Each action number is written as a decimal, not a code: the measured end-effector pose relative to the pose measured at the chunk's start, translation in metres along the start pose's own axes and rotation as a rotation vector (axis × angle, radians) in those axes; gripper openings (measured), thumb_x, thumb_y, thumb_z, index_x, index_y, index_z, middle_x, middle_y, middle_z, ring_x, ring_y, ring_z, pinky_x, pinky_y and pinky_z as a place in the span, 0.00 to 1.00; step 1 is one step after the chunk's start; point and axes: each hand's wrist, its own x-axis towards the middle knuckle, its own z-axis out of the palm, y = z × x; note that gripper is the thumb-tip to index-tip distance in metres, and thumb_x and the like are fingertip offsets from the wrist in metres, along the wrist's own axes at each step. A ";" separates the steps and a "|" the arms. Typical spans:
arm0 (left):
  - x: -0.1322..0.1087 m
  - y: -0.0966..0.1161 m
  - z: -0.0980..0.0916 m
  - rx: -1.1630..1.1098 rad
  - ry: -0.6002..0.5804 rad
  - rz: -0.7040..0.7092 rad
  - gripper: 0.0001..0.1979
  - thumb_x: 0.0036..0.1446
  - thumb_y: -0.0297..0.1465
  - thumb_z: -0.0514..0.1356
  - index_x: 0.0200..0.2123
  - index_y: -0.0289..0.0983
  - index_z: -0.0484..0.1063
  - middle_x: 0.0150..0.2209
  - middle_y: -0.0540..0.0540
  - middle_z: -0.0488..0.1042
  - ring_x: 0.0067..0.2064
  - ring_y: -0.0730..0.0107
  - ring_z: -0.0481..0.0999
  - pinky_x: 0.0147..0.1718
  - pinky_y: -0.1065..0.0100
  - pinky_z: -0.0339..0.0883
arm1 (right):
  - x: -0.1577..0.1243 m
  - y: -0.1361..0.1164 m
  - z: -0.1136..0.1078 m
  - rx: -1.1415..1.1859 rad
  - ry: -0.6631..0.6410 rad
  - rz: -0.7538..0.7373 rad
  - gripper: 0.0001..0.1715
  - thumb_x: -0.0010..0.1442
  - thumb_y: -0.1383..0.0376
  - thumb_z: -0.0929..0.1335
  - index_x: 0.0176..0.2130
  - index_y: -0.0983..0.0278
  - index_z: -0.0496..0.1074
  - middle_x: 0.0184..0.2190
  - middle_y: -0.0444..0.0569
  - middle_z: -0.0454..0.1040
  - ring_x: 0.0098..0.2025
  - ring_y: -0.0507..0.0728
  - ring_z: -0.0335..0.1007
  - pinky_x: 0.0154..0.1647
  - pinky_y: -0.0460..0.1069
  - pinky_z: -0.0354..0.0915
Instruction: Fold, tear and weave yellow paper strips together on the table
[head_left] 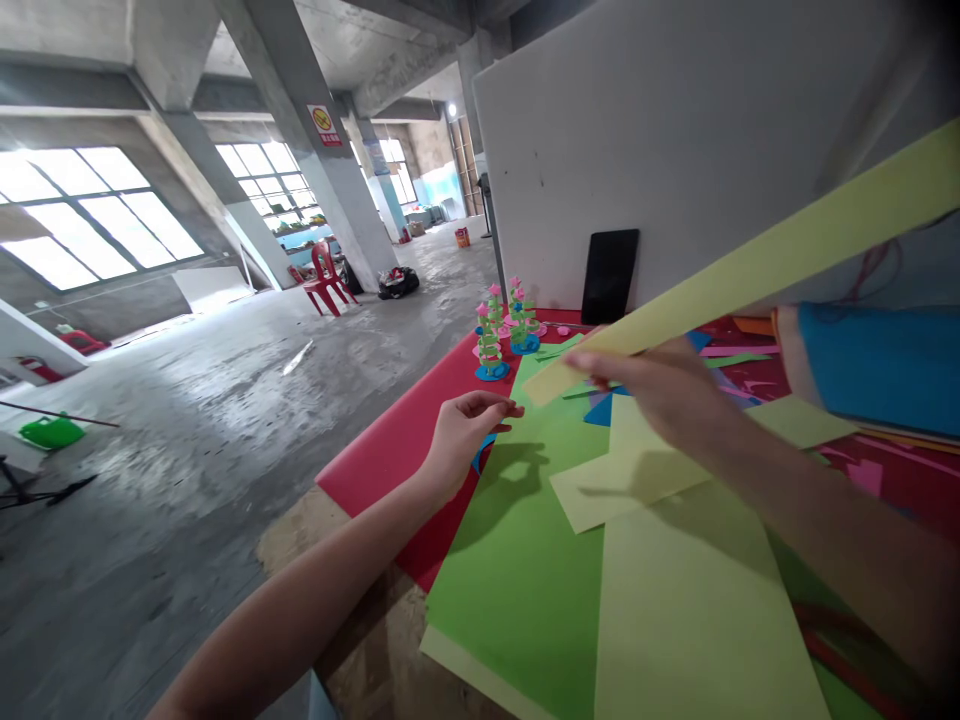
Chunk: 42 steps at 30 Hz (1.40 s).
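Grey concrete floor (202, 470) stretches away past the left edge of the tabletop (300, 528). Over the tabletop, the right hand (652, 385) pinches a long pale-yellow strip (750, 275) between thumb and fingers, close to its lower end. From that grip the long axis climbs away to the right; the short end points down and left toward the left hand (465, 435), near but apart. So the right hand is the nearer, already on the strip. The left thumb and fingers curl together; I cannot tell whether anything small sits between them. Below lie a green sheet (517, 560) and, overlapping it toward the tabletop's near edge, a yellow sheet (690, 620). Farther out, small paper towers (491, 345) stand near the far left corner.
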 end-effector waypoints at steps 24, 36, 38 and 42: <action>-0.023 0.018 0.016 -0.011 -0.303 -0.016 0.13 0.54 0.36 0.54 0.35 0.32 0.72 0.32 0.41 0.76 0.32 0.64 0.76 0.29 0.68 0.68 | -0.018 0.024 0.040 0.383 -0.291 0.346 0.08 0.38 0.65 0.72 0.24 0.66 0.72 0.24 0.45 0.71 0.28 0.52 0.65 0.28 0.46 0.61; -0.026 0.023 0.020 -0.091 -0.303 -0.031 0.12 0.54 0.34 0.54 0.35 0.33 0.72 0.33 0.42 0.76 0.32 0.65 0.76 0.28 0.70 0.68 | -0.014 0.011 0.036 0.557 -0.125 0.437 0.06 0.40 0.67 0.71 0.22 0.64 0.70 0.29 0.47 0.70 0.34 0.53 0.66 0.31 0.45 0.64; -0.026 0.022 0.020 -0.113 -0.310 -0.039 0.11 0.54 0.34 0.54 0.35 0.33 0.72 0.33 0.41 0.76 0.32 0.65 0.76 0.28 0.70 0.69 | -0.014 0.009 0.035 0.551 -0.130 0.448 0.05 0.41 0.68 0.71 0.22 0.64 0.70 0.29 0.47 0.70 0.34 0.54 0.66 0.31 0.45 0.64; -0.027 0.023 0.019 -0.138 -0.316 -0.053 0.11 0.55 0.33 0.54 0.34 0.32 0.71 0.31 0.42 0.76 0.32 0.65 0.76 0.29 0.70 0.69 | -0.007 0.003 0.024 0.540 -0.098 0.459 0.03 0.42 0.69 0.71 0.23 0.64 0.71 0.30 0.46 0.71 0.36 0.54 0.67 0.32 0.46 0.65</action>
